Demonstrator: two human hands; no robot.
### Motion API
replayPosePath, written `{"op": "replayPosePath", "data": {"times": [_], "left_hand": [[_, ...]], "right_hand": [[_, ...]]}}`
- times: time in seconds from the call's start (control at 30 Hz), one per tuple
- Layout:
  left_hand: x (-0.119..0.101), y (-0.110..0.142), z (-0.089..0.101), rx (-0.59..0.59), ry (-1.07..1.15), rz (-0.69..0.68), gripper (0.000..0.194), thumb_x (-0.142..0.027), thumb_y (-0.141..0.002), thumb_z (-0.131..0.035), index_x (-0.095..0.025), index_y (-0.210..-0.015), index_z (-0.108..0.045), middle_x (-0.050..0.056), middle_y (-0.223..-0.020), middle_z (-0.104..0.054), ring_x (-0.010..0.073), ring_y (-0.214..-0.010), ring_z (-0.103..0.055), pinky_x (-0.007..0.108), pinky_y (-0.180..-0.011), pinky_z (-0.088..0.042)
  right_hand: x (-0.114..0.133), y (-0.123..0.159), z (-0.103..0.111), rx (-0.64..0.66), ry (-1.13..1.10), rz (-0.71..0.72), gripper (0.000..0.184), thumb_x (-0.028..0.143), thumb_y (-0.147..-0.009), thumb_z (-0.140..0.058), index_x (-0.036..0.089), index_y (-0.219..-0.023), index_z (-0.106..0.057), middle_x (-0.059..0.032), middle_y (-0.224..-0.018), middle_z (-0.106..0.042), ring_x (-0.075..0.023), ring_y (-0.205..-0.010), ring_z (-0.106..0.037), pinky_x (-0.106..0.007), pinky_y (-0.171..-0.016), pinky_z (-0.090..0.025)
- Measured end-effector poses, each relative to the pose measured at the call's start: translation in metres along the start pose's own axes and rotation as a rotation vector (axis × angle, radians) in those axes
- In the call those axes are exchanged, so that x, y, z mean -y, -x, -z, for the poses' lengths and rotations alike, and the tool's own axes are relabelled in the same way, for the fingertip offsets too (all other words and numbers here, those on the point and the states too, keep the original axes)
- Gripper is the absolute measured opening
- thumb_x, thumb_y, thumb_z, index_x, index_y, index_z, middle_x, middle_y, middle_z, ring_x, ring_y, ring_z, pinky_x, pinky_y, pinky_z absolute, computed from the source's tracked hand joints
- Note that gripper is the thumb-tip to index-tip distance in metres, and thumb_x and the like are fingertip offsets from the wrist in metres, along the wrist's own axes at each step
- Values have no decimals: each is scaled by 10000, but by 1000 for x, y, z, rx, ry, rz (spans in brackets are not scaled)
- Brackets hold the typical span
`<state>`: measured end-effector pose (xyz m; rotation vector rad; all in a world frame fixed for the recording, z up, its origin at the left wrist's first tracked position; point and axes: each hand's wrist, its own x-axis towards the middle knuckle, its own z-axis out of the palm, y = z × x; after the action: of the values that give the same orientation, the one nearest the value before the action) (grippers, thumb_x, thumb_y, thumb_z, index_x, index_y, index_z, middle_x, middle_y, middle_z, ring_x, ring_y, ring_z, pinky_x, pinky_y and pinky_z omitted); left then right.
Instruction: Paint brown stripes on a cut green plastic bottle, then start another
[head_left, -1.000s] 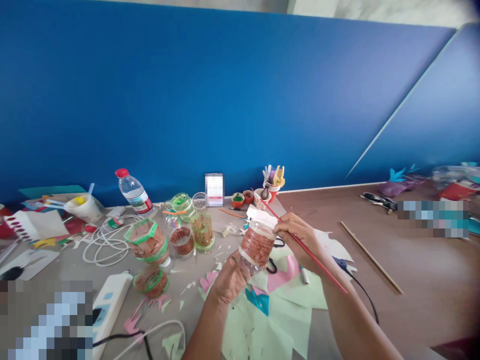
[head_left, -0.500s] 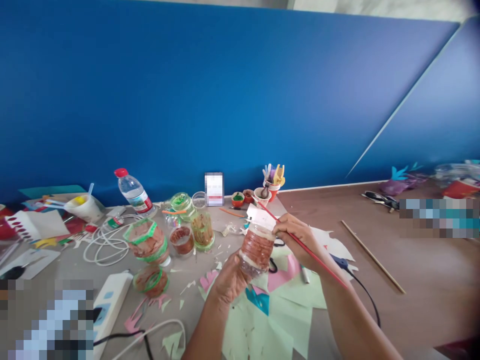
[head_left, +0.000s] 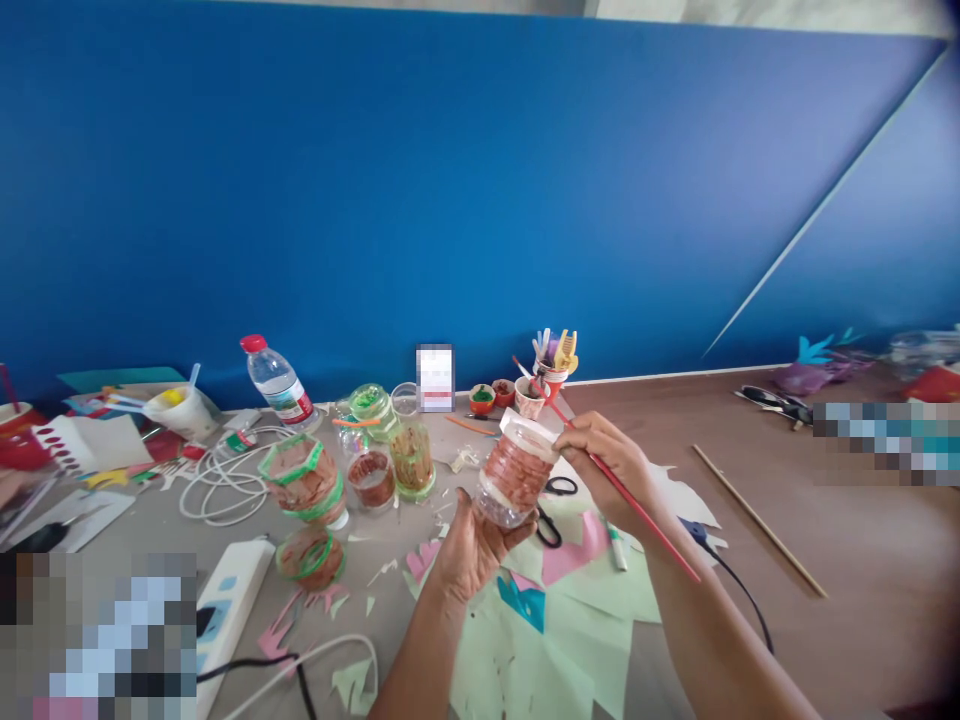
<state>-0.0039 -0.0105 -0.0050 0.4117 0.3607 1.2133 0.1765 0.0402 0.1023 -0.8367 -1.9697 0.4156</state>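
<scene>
A clear plastic bottle section (head_left: 516,472) with a brown-painted middle band and pale edges is tilted above the table. My left hand (head_left: 476,550) supports its lower end, thumb on the side and fingers beneath. At its upper right edge, the fingers of my right hand (head_left: 606,462) touch the rim. That same hand holds a long red paintbrush (head_left: 628,503), its bristle end pointing up and left beyond the bottle section. Below lie pale green paper sheets (head_left: 555,650), pink paper (head_left: 574,552) and black-handled scissors (head_left: 550,528), partly covered.
Painted plastic pieces (head_left: 304,478) with green edges stand to the left, near a water bottle (head_left: 281,385). Small paint pots (head_left: 481,398) and a paper cup (head_left: 530,398) sit at the back. A power strip (head_left: 236,600) with cables lies front left; a wooden stick (head_left: 757,520) rests right.
My left hand has shifted its hold from the side of the bottle section to underneath it, its fingers now more extended. The brush has swung up slightly. The view has turned a little left.
</scene>
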Motion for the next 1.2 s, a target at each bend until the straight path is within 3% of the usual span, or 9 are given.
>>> {"op": "replayPosePath", "data": {"times": [0.1,0.23,0.4,0.57,0.7,0.97,1.2], "left_hand": [[2,-4,5,-81,11,-19,511,-540,-774,-642,-88,-1008,-691,134,-933,-727,222,-854,-680,379,-900,-465],[5,-5,10,-77,16,-60,391,-411,-787,-678,-83,-1001,-681,107,-879,-714,198,-828,-667,344,-859,-470],[6,-4,9,-90,18,-131,336,-381,-797,-671,-101,-982,-672,88,-853,-702,187,-787,-659,353,-834,-473],[6,-4,5,-99,12,-150,295,-376,-786,-687,-114,-921,-673,89,-847,-697,186,-791,-651,350,-822,-473],[5,-3,1,-93,13,-171,252,-371,-784,-691,-137,-876,-676,85,-855,-706,185,-774,-650,342,-786,-478],[1,0,-8,-219,49,-129,209,-310,-709,-765,-149,-815,-684,43,-795,-706,173,-786,-651,284,-748,-473],[-1,0,-11,-222,29,-138,173,-295,-725,-754,-153,-796,-685,37,-799,-716,149,-755,-646,244,-663,-450]], "right_hand": [[16,-18,-4,-81,27,68,158,170,-883,-508,220,-876,-658,-52,-854,-553,-175,-746,-560,-300,-665,-451],[45,-52,-25,-134,42,196,169,142,-871,-511,218,-886,-662,-60,-868,-546,-188,-801,-566,-317,-719,-451],[66,-91,-72,-69,43,331,197,137,-889,-452,183,-852,-640,-58,-824,-515,-172,-770,-531,-301,-681,-426],[65,-113,-121,51,158,427,200,109,-877,-425,185,-823,-602,-43,-806,-484,-170,-774,-482,-297,-698,-372],[63,-119,-147,116,241,459,201,86,-864,-425,171,-808,-598,-45,-799,-461,-164,-738,-438,-287,-673,-324],[58,-113,-165,204,281,450,184,87,-854,-442,165,-792,-597,-53,-810,-468,-171,-729,-419,-287,-679,-296],[66,-113,-165,209,292,460,202,59,-847,-422,161,-801,-591,-60,-818,-470,-178,-742,-414,-291,-672,-284]]}}
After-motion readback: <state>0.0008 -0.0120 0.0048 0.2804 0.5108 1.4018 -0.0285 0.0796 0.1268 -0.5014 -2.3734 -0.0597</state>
